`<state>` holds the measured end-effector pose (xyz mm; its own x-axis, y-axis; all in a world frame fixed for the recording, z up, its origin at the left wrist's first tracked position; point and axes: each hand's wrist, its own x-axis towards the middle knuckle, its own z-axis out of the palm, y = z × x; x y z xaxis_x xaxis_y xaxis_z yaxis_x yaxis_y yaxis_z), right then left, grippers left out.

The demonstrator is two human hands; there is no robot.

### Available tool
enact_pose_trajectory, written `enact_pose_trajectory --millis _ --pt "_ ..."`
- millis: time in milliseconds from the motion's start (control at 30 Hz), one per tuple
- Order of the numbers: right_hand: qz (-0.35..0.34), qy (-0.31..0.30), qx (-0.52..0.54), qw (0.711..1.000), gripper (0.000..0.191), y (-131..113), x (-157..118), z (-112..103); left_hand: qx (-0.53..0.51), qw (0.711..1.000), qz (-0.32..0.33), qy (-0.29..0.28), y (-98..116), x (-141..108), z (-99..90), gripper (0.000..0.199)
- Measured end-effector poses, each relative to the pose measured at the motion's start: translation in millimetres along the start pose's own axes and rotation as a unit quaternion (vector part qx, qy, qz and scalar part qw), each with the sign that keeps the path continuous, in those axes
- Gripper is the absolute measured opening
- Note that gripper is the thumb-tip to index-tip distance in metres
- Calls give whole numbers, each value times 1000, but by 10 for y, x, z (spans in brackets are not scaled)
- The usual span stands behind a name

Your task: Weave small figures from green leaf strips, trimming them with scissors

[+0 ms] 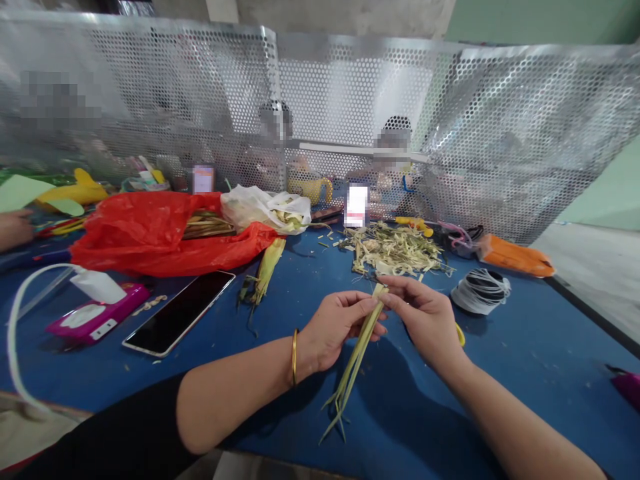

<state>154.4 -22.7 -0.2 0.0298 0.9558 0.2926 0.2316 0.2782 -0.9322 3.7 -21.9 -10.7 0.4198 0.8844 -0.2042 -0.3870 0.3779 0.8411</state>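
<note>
My left hand [343, 327], with a gold bangle at its wrist, pinches a small bundle of pale green husk strips [363, 347] near its upper end. The fingers of my right hand [425, 313] close on the same bundle at its top tip. Several thin ends hang down from the bundle toward the table's front edge and spread apart. Just beyond my hands lies a heap of shredded husk [397, 250]. A spool of white cord [481, 292] stands right of my right hand, and something yellow is partly hidden behind that hand.
On the blue table [540, 373] at left are a phone [180, 313], a purple power strip [97, 313] with a white cable, and a red plastic bag [135, 233]. An orange packet [517, 257] lies at right. Perforated metal panels [340, 87] stand behind. Another person's hand [15, 230] shows far left.
</note>
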Motion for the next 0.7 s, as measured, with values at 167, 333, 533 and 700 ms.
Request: enact_pose_trajectory --millis 167,333,533,700 --pt "0 -28 4 1000 34 -6 26 -39 13 1000 -15 -15 -24 18 -37 22" --pt "34 -112 10 993 17 -35 84 -99 33 998 -39 -24 -5 22 -30 26" --pt "40 -91 -29 995 18 -100 149 -233 109 987 -50 -109 56 3 -39 30" --pt "-35 85 -36 995 12 -119 281 -495 144 985 -6 -98 82 133 -185 34"
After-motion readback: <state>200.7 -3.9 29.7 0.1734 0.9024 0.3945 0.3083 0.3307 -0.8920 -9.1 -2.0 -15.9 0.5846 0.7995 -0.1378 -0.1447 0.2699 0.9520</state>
